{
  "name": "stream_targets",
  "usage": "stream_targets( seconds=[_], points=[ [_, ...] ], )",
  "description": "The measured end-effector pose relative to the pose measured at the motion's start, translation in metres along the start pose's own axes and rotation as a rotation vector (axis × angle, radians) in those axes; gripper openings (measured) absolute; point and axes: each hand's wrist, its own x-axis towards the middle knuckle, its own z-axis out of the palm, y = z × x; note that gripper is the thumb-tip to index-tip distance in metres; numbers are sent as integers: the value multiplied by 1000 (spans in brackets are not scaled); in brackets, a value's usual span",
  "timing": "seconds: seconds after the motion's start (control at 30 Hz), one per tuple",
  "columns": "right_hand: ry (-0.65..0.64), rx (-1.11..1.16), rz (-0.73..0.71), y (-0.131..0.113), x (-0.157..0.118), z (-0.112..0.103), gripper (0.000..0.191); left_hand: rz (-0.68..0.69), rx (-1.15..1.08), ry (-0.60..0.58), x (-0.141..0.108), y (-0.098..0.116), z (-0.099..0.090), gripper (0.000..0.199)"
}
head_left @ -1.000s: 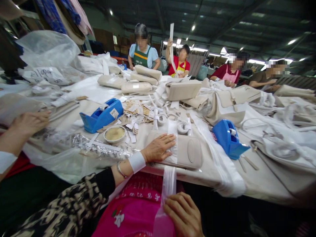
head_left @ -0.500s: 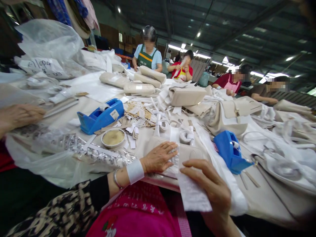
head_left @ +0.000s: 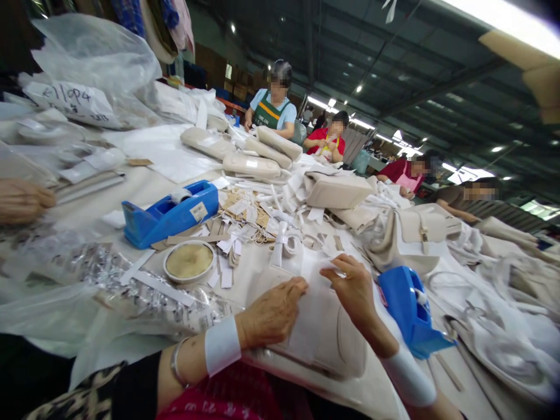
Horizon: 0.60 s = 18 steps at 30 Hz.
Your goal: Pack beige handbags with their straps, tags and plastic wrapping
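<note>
A beige bag lies in front of me at the table edge, with a white wrapping strip running across its middle. My left hand rests over the bag's left part, its fingers curled closed beside the strip; what they hold, if anything, is hidden. At the bag's far side, my right hand pinches the end of the white strip between thumb and fingers. A white-wrapped coiled strap sticks out beyond the bag's far edge. Both wrists wear pale bands.
Blue tape dispensers stand left and right. A round dish of yellowish material sits by a pile of paper tags. Beige bags are heaped beyond. Another person's hand is at far left; several co-workers sit opposite.
My right hand has moved up and away from me, taking the strip's hanging end over the bag. My left hand has gone from lying flat to curled. The camera view has shifted.
</note>
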Motion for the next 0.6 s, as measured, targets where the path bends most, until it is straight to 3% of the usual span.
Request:
stream_targets(
  seconds=[0.17, 0.6],
  points=[
    [-110, -69, 40, 9, 10, 21, 20, -6, -56, 47, -2, 0, 0, 57],
    [-148, -135, 46, 9, 11, 44, 20, -78, 163, -96, 6, 15, -10, 53]
  ],
)
